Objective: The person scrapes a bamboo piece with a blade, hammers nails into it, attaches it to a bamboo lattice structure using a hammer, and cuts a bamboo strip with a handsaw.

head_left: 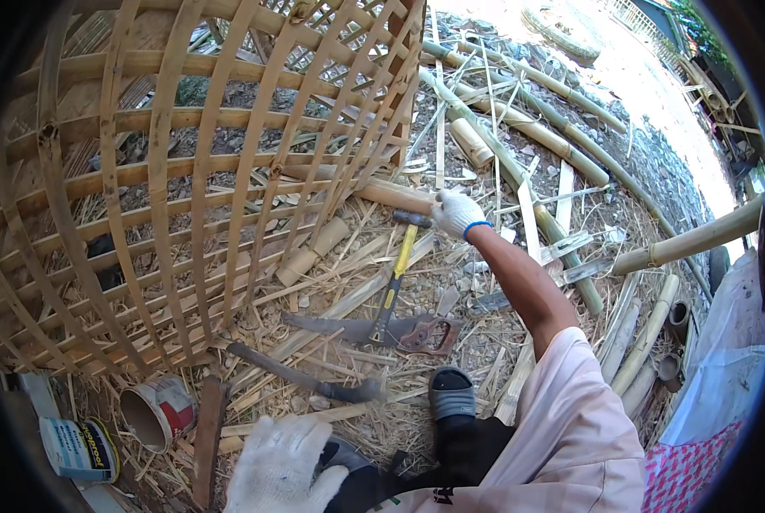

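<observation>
My right hand (458, 213), in a white knit glove with a blue cuff, reaches forward and is closed on the near end of a thick bamboo piece (395, 195). The far part of that piece runs behind the bamboo lattice (156, 179) at the left. Low in the view, my left hand (280, 466), gloved too, is held over my lap with its thumb apart from the fingers and nothing in it. Between the hands lie a hammer (395, 286) with a yellow and black handle, a handsaw (429, 335) with a brown grip under the handle's end, and a dark curved tool (306, 380).
Bamboo poles (532, 145) and split strips litter the ground ahead and to the right. A short bamboo section (312, 252) lies by the lattice. Two tubs, one red and white (158, 415), one blue and white (79, 449), are at the lower left. My sandalled foot (453, 395) is near the saw.
</observation>
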A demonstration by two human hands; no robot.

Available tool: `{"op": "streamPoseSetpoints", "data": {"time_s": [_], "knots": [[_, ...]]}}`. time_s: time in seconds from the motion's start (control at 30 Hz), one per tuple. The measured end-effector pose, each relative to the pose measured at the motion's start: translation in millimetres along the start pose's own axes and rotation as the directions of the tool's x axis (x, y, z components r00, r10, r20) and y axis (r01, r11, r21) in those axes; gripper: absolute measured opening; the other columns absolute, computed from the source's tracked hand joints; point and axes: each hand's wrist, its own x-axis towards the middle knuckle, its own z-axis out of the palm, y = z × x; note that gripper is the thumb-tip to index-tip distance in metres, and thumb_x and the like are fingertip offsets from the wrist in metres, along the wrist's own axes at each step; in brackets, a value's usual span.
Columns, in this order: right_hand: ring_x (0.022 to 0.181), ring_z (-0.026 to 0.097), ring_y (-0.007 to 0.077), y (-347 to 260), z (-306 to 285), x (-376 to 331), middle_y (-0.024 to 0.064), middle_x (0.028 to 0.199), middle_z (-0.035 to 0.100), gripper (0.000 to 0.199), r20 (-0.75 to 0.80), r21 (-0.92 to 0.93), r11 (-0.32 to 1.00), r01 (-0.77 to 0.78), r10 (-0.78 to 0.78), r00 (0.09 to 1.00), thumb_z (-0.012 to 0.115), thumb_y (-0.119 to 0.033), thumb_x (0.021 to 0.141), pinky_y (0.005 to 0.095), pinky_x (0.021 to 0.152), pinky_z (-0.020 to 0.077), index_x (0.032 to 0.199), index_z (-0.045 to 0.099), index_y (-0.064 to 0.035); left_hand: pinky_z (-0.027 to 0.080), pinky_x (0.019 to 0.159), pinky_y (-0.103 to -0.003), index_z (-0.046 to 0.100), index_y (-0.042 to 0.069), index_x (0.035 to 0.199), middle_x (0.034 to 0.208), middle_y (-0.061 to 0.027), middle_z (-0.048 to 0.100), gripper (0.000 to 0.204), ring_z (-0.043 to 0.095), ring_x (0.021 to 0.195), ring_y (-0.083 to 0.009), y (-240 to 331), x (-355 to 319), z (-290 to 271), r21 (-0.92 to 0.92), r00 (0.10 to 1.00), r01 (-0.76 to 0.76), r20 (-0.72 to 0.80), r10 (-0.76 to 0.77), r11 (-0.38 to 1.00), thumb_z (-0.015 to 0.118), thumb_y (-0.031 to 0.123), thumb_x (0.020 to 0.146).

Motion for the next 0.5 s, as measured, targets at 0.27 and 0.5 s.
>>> {"op": "streamPoseSetpoints", "data": {"time_s": [0.27,0.5], "knots": [[0.116,0.069,0.0404,22,42,76,0.0248,0.127,0.067,0.054,-0.085,0.174,0.866,-0.468,0.487,0.869,0.069,-0.051,0.094,0.0519,0.095,0.0571,0.125,0.063,-0.0064,0.037,0.121,-0.050,0.061,0.002,0.140,0.134,-0.0203,0.066,0.047,0.058,0.130,-0.0387,-19,46,6,-0.060,0.921,0.373,0.144,-0.362,0.926,0.064,0.028,0.100],[0.101,0.074,0.0456,34,13,112,0.0311,0.106,0.074,0.041,-0.077,0.169,0.897,-0.409,0.426,0.902,0.063,-0.036,0.094,0.0521,0.092,0.0576,0.109,0.068,0.0022,0.036,0.121,-0.049,0.061,0.003,0.139,0.135,-0.0204,0.066,0.046,0.058,0.130,-0.0391,-23,81,17,0.003,0.921,0.364,0.149,-0.361,0.931,0.062,0.029,0.101]]}}
